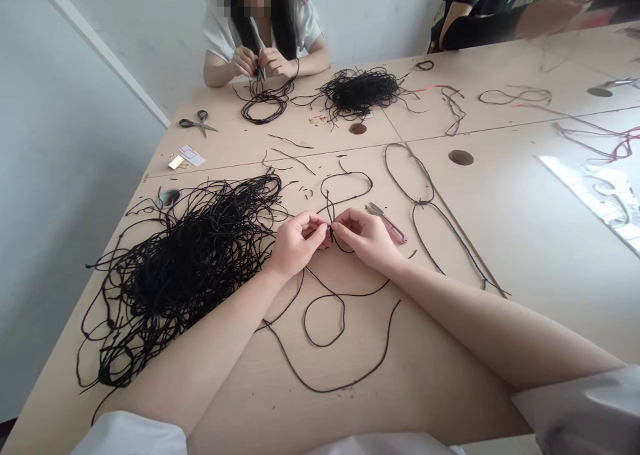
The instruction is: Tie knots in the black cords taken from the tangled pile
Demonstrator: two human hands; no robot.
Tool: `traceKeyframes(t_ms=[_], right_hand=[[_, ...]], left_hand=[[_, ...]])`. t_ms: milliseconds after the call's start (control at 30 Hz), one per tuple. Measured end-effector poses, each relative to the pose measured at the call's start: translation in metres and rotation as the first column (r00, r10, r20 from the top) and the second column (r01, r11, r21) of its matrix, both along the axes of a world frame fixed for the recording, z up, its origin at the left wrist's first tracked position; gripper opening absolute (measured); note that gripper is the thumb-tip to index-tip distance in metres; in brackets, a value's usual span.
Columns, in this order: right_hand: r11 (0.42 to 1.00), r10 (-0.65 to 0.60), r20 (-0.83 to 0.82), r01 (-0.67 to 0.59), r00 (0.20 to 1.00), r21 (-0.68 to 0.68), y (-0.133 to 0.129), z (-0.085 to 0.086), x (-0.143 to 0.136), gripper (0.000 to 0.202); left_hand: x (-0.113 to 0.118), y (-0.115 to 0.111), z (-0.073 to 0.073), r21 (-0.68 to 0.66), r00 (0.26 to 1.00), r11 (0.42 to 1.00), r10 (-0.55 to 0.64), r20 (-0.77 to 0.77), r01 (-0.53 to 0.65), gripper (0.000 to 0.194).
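Pale walls (65,148) stood behind a light wood-toned table (430,382), its top crossed by seams. At the left lay a big tangled heap of black cords (180,262), some strands straying toward the edge. Beyond it were small paper cards (193,155) and black-handled scissors (203,123), blades spread. Next along, at the far side, a person in a white top (307,25) worked with both hands above a coil of black cord (263,108).

Nearer, in front of the camera, the left hand (299,240) was pinched, thumb against fingers, on a thin black cord (331,230). Farther back sat a second dark heap (363,90). The right hand (367,236) pinched the same cord just beside the left, a small knot showing between the fingertips. Pink-handled snips (387,223) rested just past that hand, then a long looped cord (423,202) tied at its middle. Farther right, a dark-sleeved arm (480,34) reached over the table, with red cords (600,135) and a glossy sheet (590,198) closer by
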State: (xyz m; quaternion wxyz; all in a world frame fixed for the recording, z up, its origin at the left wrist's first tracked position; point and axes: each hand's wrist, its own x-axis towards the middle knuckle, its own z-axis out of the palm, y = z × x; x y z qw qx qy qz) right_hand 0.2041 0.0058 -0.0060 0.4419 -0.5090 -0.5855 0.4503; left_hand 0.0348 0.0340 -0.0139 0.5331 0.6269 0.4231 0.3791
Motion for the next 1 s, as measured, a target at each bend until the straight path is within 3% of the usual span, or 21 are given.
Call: traceKeyframes(t_ms=[167,233,400,467,600,767,867,1000], right_hand=[[0.999,0.045,-0.076,-0.047,0.996,-0.02,0.002,-0.002,0.001,0.019],[0.998,0.048,-0.111,-0.051,0.993,-0.026,0.001,-0.002,0.001,0.02],[1.0,-0.005,-0.129,0.002,0.992,-0.024,0.002,-0.003,0.003,0.027],[1.0,-0.002,-0.151,-0.001,0.989,-0.023,0.003,-0.004,0.003,0.028],[1.0,0.011,-0.139,-0.014,0.99,-0.02,0.003,-0.003,0.003,0.027],[0.999,0.032,-0.086,-0.03,0.996,0.021,0.003,-0.001,0.001,0.021],[0.997,-0.041,-0.054,0.044,0.998,0.058,0.001,-0.002,0.0,0.016],[0.978,-0.112,0.023,0.106,0.993,0.181,-0.002,-0.003,0.001,0.017]], left_hand=[[0.001,-0.004,0.002,0.201,0.988,0.98,0.026,-0.151,0.005,0.016],[0.001,-0.006,0.005,0.312,0.979,0.95,0.088,-0.181,-0.028,0.014],[0.0,-0.007,0.011,0.673,0.903,0.723,0.382,-0.197,-0.159,0.01],[-0.001,-0.007,0.01,0.716,0.873,0.684,0.428,-0.236,-0.142,0.012],[0.0,-0.007,0.006,0.693,0.86,0.713,0.418,-0.293,-0.11,0.016],[0.001,-0.005,0.004,0.595,0.899,0.8,0.316,-0.302,-0.081,0.014],[0.001,-0.005,0.005,0.548,0.902,0.832,0.301,-0.31,-0.089,0.011],[0.001,-0.007,0.008,0.561,0.887,0.826,0.294,-0.356,-0.048,0.008]])
